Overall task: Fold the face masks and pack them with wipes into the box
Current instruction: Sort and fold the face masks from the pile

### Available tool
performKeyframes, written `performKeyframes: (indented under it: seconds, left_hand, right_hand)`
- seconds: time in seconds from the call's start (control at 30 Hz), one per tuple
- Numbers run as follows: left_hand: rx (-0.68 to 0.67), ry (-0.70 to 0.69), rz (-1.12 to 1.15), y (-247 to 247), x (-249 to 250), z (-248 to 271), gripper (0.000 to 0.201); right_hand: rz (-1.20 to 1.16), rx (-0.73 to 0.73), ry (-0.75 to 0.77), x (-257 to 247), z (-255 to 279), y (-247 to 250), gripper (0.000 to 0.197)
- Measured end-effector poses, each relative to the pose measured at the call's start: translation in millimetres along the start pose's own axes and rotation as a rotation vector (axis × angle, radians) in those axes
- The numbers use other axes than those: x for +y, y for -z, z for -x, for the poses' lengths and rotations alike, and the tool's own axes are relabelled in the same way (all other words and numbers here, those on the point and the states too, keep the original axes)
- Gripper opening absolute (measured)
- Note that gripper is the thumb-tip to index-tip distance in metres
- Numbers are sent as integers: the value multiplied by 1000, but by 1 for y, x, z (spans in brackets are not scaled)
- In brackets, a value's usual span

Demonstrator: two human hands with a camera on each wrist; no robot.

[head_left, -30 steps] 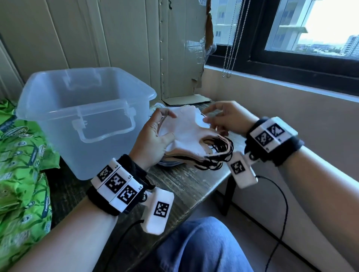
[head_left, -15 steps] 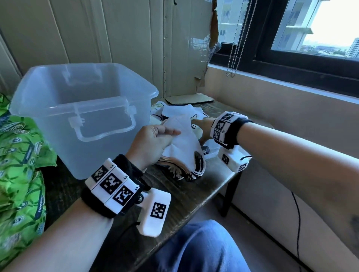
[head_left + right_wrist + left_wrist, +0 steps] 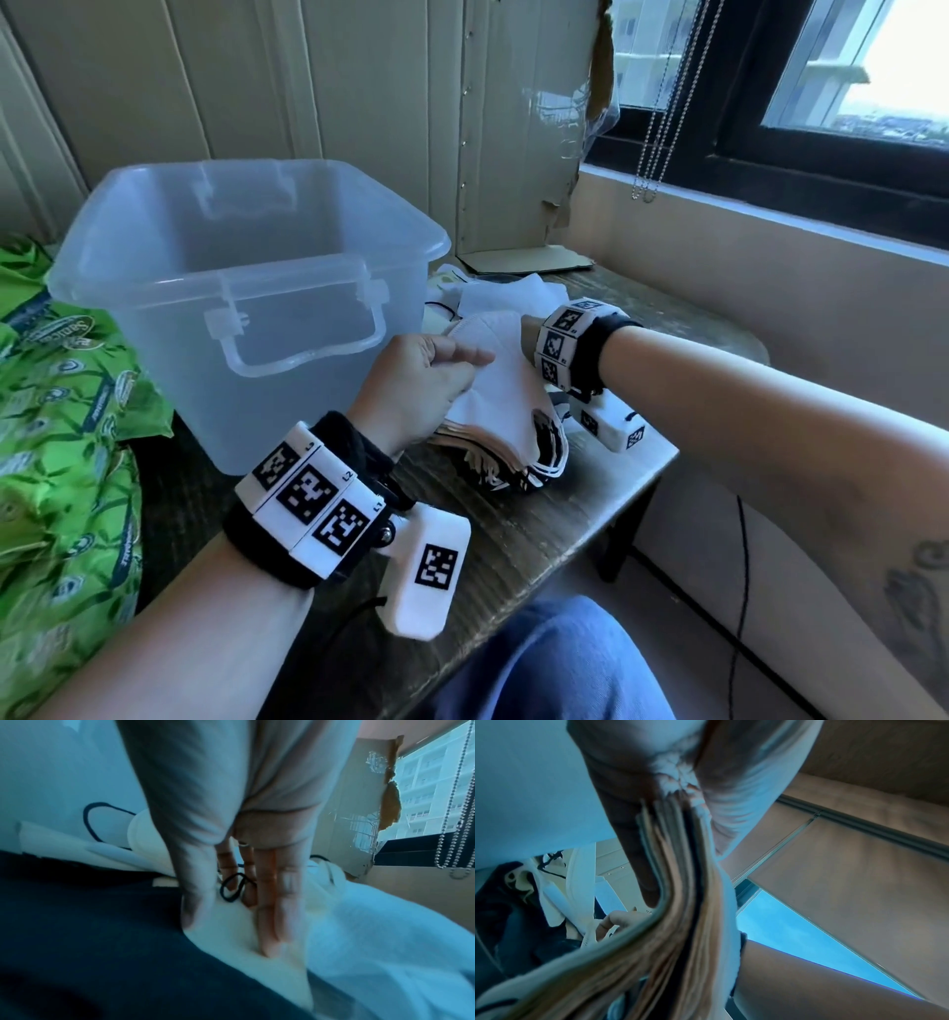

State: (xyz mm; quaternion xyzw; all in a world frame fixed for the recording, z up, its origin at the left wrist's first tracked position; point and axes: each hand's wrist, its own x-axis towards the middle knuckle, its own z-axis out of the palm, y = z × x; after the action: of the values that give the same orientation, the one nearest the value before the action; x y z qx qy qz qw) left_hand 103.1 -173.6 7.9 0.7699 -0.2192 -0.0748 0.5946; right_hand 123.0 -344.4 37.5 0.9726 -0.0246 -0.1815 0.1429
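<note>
My left hand (image 3: 452, 367) grips a stack of folded white face masks (image 3: 506, 406) with black ear loops, held on edge just above the wooden table (image 3: 544, 519). The left wrist view shows the stack's layered edges (image 3: 680, 902) between thumb and fingers. My right hand (image 3: 228, 931) reaches behind the stack, straight fingers (image 3: 267, 923) lying on a loose white mask (image 3: 231, 949) of the pile (image 3: 508, 298). A black ear loop (image 3: 233, 886) lies by its fingers. The clear plastic box (image 3: 246, 288) stands to the left. Green wipe packs (image 3: 61, 411) lie at the far left.
A piece of cardboard (image 3: 524, 259) lies at the table's back by the wall. A bead chain (image 3: 652, 154) hangs at the window ledge on the right. My knee in blue jeans (image 3: 554, 663) is below the table's front edge.
My right hand has left the stack's right edge and moved back behind it onto the loose masks. My left hand has closed round the stack and lowered it a little.
</note>
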Motion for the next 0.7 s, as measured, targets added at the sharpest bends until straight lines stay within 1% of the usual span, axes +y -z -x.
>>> performKeyframes:
  seconds: [0.03,0.1,0.13,0.2,0.27,0.3,0.37,0.4,0.47,0.53,0.57,0.63,0.7]
  left_hand:
    - [-1,6,-4,1,1,0,27]
    - [-3,9,-13,1,3,1,27]
    - [-4,9,-13,2,4,2,28]
    - [-5,12,-5,3,7,4,28]
    - [-3,8,2,4,10,6,28]
    - [-1,4,3,5,10,7,28]
    - [0,-5,2,6,11,7,28]
    - [0,-7,5,6,11,7,28]
    - [5,-3,15,6,9,6,27]
    - [15,0,14,6,6,5,27]
    - [17,2,15,6,4,4,26]
    - [15,7,11,7,2,2,24]
    - [3,17,-3,6,0,-1,21]
  right_hand:
    - [-41,21,-14,-1,-1,0,7]
    - [-63,46,23,-3,-4,2,16]
    - [-37,37,52,-4,0,3,19]
    - [23,13,-13,-7,7,8,11]
    - [117,24,-29,-9,11,12,23]
    - [143,30,-29,-10,11,14,26]
    - [138,-13,-42,-9,6,14,26]
    - [102,-5,-55,-7,-1,12,24]
    - [-22,68,-61,0,-23,5,19]
    - [-117,165,-69,10,-46,0,22]
    - [-181,220,-87,16,-52,1,20]
    - [-333,282,-131,26,-42,7,19]
    - [-501,358,-138,39,-23,14,27]
